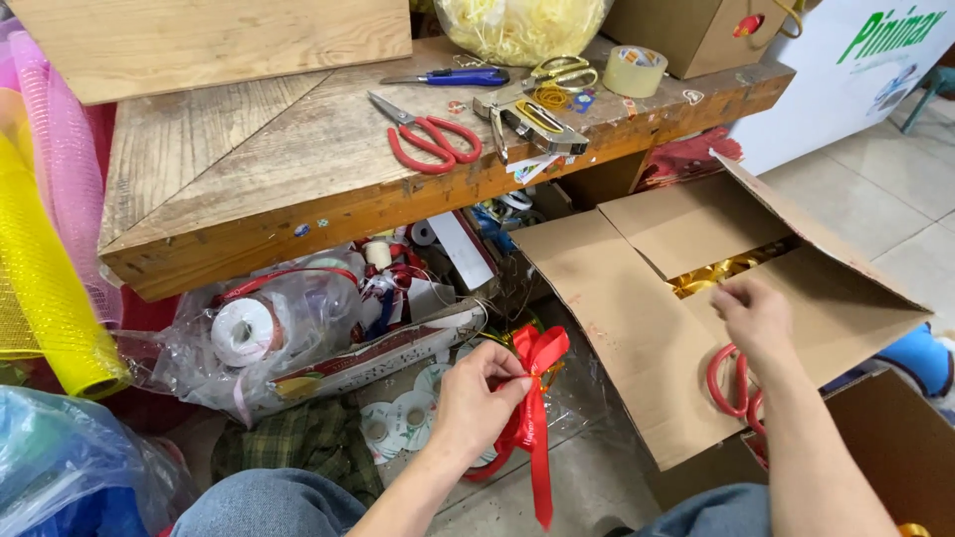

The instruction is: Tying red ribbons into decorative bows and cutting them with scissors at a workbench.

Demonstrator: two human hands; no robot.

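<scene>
The left hand [476, 403] pinches a red ribbon bow [537, 398]; the right hand [753, 316] reaches into an open cardboard box [637, 338] below the wooden worktop [279, 169], red scissors [430, 141] on it.

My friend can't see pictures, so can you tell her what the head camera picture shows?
A person's left hand pinches a red ribbon bow while the right hand reaches into an open cardboard box holding gold ribbon. Red-handled scissors, a stapler and a tape roll lie on the wooden table above.
</scene>
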